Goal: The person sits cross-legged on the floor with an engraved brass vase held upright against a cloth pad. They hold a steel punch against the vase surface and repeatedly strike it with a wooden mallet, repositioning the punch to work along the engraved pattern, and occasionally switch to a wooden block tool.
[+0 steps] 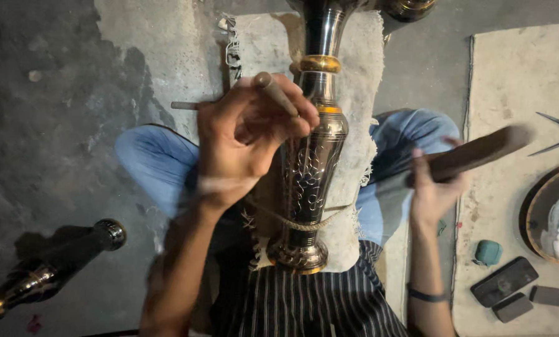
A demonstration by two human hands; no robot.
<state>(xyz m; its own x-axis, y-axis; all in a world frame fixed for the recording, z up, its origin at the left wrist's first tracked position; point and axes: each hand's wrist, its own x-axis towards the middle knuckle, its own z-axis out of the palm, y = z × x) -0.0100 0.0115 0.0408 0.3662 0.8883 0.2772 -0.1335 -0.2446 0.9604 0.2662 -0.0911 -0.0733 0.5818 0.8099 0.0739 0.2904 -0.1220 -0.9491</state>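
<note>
My left hand [245,134] clamps a chisel [278,93] on the vase [309,168], seemingly heavy, rigid, slippery metal; right hand [434,187] grips a mallet [473,153].

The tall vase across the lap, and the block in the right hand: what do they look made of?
The vase looks like metal: dark mirror-gloss plating, brass-gold bands, and pale engraved floral lines cut through the coating. The block in the right hand looks like dark brown wood, matte, though blurred. The left hand grips a thin tool, probably a dull metal chisel.
</note>
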